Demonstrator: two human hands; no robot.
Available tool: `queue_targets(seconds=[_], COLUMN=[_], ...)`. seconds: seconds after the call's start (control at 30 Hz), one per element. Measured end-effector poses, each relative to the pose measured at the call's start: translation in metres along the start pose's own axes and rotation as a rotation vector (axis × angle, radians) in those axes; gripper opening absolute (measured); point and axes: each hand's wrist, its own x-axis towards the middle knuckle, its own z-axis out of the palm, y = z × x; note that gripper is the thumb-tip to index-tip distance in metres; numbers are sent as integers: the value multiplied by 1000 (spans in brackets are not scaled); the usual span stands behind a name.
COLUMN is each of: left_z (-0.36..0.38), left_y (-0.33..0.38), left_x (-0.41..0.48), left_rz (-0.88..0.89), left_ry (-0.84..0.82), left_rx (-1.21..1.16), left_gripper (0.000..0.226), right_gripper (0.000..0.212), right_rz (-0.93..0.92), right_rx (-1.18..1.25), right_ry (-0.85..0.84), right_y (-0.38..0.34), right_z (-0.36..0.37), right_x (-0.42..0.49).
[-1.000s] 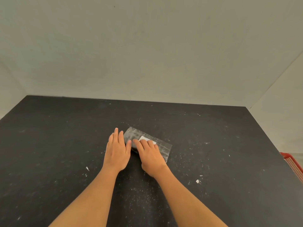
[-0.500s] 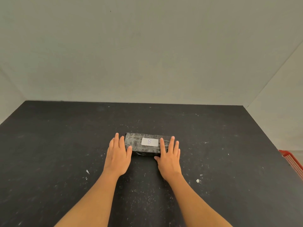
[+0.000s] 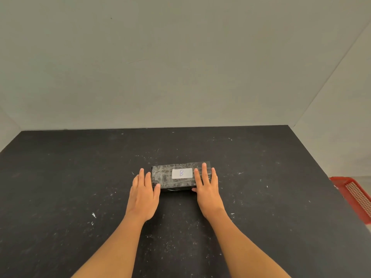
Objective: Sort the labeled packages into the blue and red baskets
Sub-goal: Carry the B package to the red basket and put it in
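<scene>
Centrally on the black table (image 3: pixel 80 187) lies one package (image 3: pixel 170 178), a dark block wrapped in clear film, long side running left to right; a white label (image 3: pixel 182 173) on its top reads "B" in blue ink. Both hands lie flat, palms down, fingers stretched and close together, neither curled round anything; the left hand (image 3: pixel 143 195) rests on the table just beside the package's left end, thumb against its near left corner, fingers alongside the end face; the right hand (image 3: pixel 207 192) lies over the package's right end, fingers (image 3: pixel 204 173) on the top face just right of the label, thumb touching the near edge. Package sits flat on the table, between the two hands, not lifted. Red basket (image 3: pixel 353 195) shows partly at the right edge, off the table's right side, well apart from the package; white specks dot the tabletop.
</scene>
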Motion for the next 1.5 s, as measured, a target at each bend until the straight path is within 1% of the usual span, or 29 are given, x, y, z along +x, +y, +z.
queue_targets(seconds=[0.1, 0.2, 0.3, 0.4, 0.5, 0.6, 0.67, 0.77, 0.87, 0.97, 1.07, 1.2, 1.23, 1.27, 1.33, 1.37, 1.47, 1.5], left_z=[9, 23, 43, 69, 91, 107, 115, 130, 148, 170, 194, 236, 248, 262, 292, 308, 357, 373], left_y=[28, 66, 113, 172, 230, 280, 309, 347, 380, 416, 462, 542, 565, 590, 640, 667, 742, 765], left_x=[2, 4, 3, -5, -13, -19, -21, -18, -12, -4, -1, 5, 6, 3, 1, -2, -13, -14], left_rz=[13, 25, 26, 17, 16, 8, 21, 47, 95, 127, 135, 162, 159, 138, 112, 100, 83, 93], left_ry=[-1, 8, 22, 16, 27, 29, 42, 49, 13, 14, -1, 22, 33, 42, 45, 28, -61, -86], left_rx=[15, 17, 22, 9, -7, 0, -5, 5, 15, 24, 18, -9, -19, -30, -54, -73, -121, -138], left_gripper=[57, 58, 59, 60, 62, 64, 66, 68, 71, 73, 73, 73, 73, 72, 72, 72, 72, 72], right_gripper=[61, 60, 60, 65, 62, 62, 64, 64, 61, 65, 67, 71, 69, 65, 64, 67, 75, 74], right_rz=[4, 37, 3, 10, 12, 31, 64, 59, 73, 81, 21, 29, 25, -4, 21, 30, 63, 40], right_rx=[-12, -26, -66, 15, -11, 29, 77, 102, 121, 155, 97, 47, 24, 22, 88, 78, 71, 34], right_ry=[40, 61, 78, 118, 102, 105, 113, 137, 149, 186, 225, 240, 213, 147, 163, 172, 67, 90], right_y=[30, 76, 134, 197, 260, 314, 343, 381, 412, 451, 500, 599, 626, 656, 715, 742, 820, 850], right_z=[-8, -18, -29, -44, -60, -75, -84, -90, -93, -103, -115, -121, -120, -120, -125, -128, -134, -129], right_x=[-2, -6, -11, -21, -31, -43, -49, -51, -51, -52, -62, -68, -70, -74, -82, -89, -103, -103])
